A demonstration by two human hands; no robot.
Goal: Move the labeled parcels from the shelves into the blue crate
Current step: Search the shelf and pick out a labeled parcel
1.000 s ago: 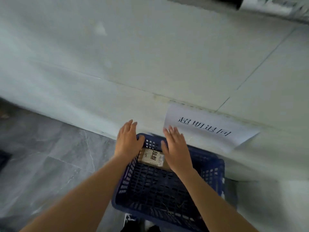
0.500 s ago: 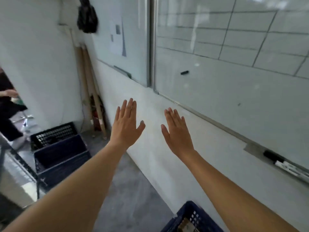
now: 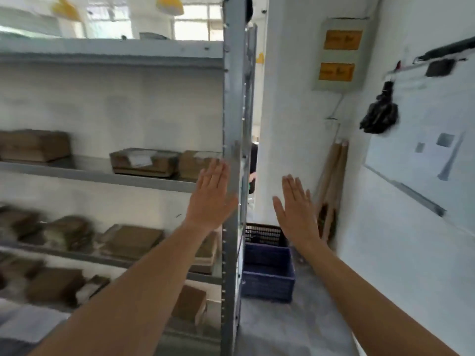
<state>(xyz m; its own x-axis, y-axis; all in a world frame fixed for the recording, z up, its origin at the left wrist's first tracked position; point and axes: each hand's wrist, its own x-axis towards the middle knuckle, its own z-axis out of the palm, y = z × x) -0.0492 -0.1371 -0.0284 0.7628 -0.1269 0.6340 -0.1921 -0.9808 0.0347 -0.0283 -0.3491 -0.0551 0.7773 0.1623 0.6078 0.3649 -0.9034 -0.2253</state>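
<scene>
A grey metal shelf unit (image 3: 232, 140) fills the left of the head view, with several brown cardboard parcels on its boards. One parcel with a white label (image 3: 144, 162) lies on the middle board, another brown parcel (image 3: 195, 164) beside it. My left hand (image 3: 212, 196) is raised flat and empty in front of the shelf's right post, just below those parcels. My right hand (image 3: 298, 209) is raised flat and empty to the right of the post. A blue crate (image 3: 267, 272) stands on the floor past the shelf's end.
A black crate (image 3: 264, 233) sits behind the blue one. Wooden poles (image 3: 331, 186) lean in the corner. A whiteboard (image 3: 424, 140) and a black bag (image 3: 380, 114) hang on the right wall. An electrical box (image 3: 339, 55) is mounted on the far wall. Grey floor runs between shelf and wall.
The view swung left, from the crate holding a parcel by the wall, past the whiteboard, to the shelves. Both hands stayed raised, flat and empty.
</scene>
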